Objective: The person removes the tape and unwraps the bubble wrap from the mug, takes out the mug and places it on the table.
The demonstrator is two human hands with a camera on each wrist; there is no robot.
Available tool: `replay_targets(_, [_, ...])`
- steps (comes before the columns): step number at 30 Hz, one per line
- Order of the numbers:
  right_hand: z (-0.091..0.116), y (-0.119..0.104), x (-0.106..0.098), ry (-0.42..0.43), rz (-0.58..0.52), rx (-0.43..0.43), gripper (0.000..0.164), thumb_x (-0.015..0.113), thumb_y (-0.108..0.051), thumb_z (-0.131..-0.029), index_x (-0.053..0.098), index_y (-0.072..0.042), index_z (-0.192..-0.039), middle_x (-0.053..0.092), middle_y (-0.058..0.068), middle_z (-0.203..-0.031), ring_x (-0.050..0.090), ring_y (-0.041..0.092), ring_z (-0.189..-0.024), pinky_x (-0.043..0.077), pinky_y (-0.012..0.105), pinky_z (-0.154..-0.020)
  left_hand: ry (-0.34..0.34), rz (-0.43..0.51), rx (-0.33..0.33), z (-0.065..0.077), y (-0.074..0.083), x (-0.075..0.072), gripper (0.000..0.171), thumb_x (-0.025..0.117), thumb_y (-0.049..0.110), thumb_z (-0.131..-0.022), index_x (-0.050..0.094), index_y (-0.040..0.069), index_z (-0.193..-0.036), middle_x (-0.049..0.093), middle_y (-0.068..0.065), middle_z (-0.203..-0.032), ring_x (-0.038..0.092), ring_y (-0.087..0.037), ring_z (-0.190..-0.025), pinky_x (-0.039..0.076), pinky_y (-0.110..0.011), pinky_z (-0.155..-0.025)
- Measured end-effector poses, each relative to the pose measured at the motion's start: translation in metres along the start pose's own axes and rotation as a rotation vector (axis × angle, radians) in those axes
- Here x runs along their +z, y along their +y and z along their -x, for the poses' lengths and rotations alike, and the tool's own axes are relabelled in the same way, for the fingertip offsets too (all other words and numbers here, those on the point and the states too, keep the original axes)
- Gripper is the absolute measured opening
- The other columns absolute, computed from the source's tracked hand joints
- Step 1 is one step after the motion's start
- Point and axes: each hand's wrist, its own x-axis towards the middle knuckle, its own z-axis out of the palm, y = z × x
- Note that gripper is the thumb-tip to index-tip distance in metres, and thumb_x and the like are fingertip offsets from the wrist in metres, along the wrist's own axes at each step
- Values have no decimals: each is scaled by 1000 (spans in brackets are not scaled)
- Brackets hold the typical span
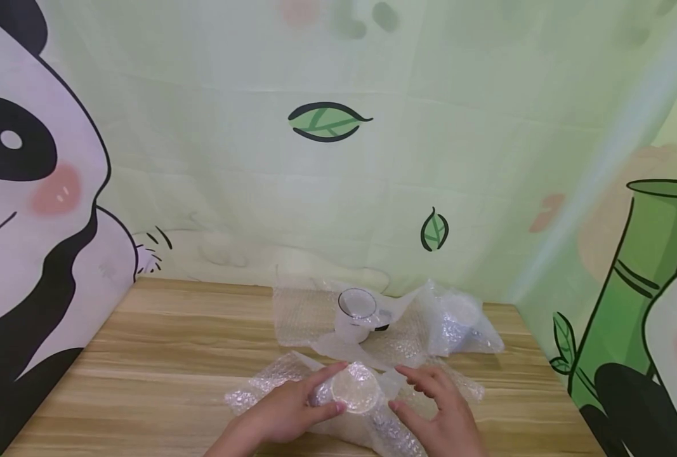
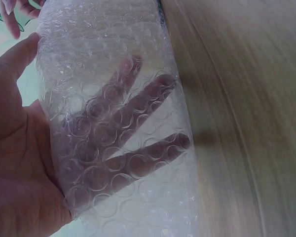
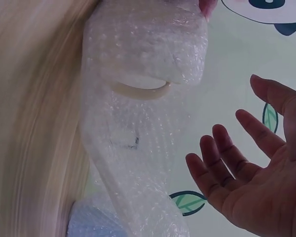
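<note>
Between both hands, at the front middle of the table, stands a bubble-wrapped cup point(image 1: 356, 388) with a pale round top. My left hand point(image 1: 292, 406) holds it from the left, thumb in front and index finger behind. In the left wrist view, spread fingers point(image 2: 143, 106) show through the clear bubble wrap point(image 2: 153, 197). My right hand point(image 1: 438, 406) hovers at the cup's right, fingers loosely bent and apart, nothing in them. A pale curved edge point(image 3: 140, 91) shows through the wrap in the right wrist view, with loose bubble wrap point(image 3: 133, 182) trailing away from it.
Behind the hands, a whitish mug point(image 1: 352, 324) with a dark rim stands on a spread bubble wrap sheet point(image 1: 301, 317). At its right sits a bluish wrapped bundle point(image 1: 460, 324). A printed cloth backdrop point(image 1: 230, 190) closes off the back of the wooden table point(image 1: 190, 330).
</note>
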Motion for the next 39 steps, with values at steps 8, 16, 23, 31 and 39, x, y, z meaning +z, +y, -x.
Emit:
replay_targets(8, [3, 4, 11, -73, -3, 139, 48, 90, -25, -79, 75, -25, -124, 62, -9, -96, 60, 11, -88, 55, 29, -77, 5, -1, 1, 0, 0, 0, 71, 52, 77, -93, 34, 52, -156, 74, -10, -123, 68, -28, -112, 55, -56, -94])
replay_targets(16, [1, 0, 13, -218, -10, 348, 48, 85, -45, -83, 72, -37, -128, 63, -5, -102, 62, 17, -98, 53, 35, -81, -2, 2, 1, 0, -1, 0, 71, 51, 78, -92, 34, 52, -157, 75, 3, -102, 68, -18, -101, 56, -52, -91])
replay_targets(23, [2, 4, 18, -250, 17, 338, 51, 84, -46, -83, 68, -42, -132, 65, -5, -105, 65, 18, -99, 53, 33, -79, 2, -2, -7, 1, 0, -1, 71, 51, 77, -92, 34, 51, -157, 76, -6, -113, 69, -26, -108, 55, -54, -92])
replay_targets(31, [4, 9, 22, -296, 40, 328, 58, 79, -51, -87, 62, -42, -141, 67, 0, -110, 64, 19, -99, 51, 33, -72, 5, -3, 3, 3, 3, -1, 71, 54, 75, -93, 36, 49, -157, 75, 3, -99, 69, -20, -100, 56, -53, -89])
replay_targets(39, [6, 13, 25, -293, 45, 330, 62, 76, -54, -88, 57, -42, -146, 68, 5, -135, 64, 31, -124, 54, 54, -97, 2, 0, 8, 2, 1, -1, 71, 54, 74, -94, 35, 50, -157, 74, 7, -95, 68, -17, -99, 56, -52, -90])
